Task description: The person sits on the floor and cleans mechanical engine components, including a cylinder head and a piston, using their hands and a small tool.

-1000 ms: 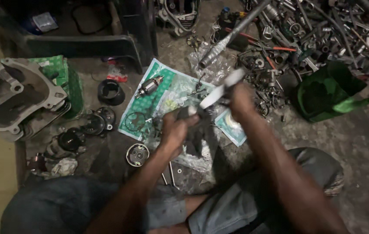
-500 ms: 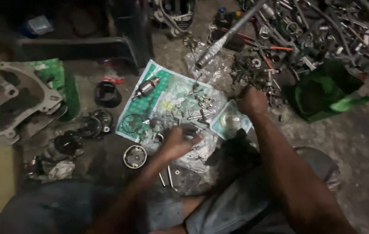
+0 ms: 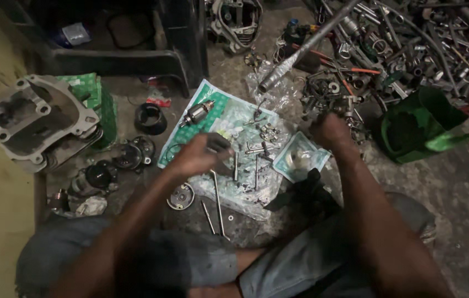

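My left hand point(image 3: 193, 159) hovers over a green and white gasket sheet point(image 3: 220, 113) on the floor, its fingers closed on a small dark part point(image 3: 218, 144). My right hand point(image 3: 331, 131) is off to the right at the edge of a heap of metal tools and sockets point(image 3: 389, 49), with its fingers curled among them; I cannot tell whether it holds anything. Loose bolts and pins point(image 3: 256, 152) lie on the sheet between my hands. A small motor armature point(image 3: 196, 114) rests at the sheet's upper left. A clear packet with a round part point(image 3: 299, 157) lies under my right wrist.
A grey engine casing point(image 3: 30, 121) and a green box point(image 3: 99, 99) are at the left. Black round parts point(image 3: 129, 154), a rubber ring point(image 3: 150, 117) and a round disc point(image 3: 181, 196) lie nearby. Two long bolts point(image 3: 216, 201) lie by my knees. A green bag point(image 3: 416, 124) sits right; a long steel bar point(image 3: 306, 47) lies above.
Both hands were together at the middle around a pale tool. They have parted: the right hand has gone up and right to the tool heap, the left stayed over the sheet.
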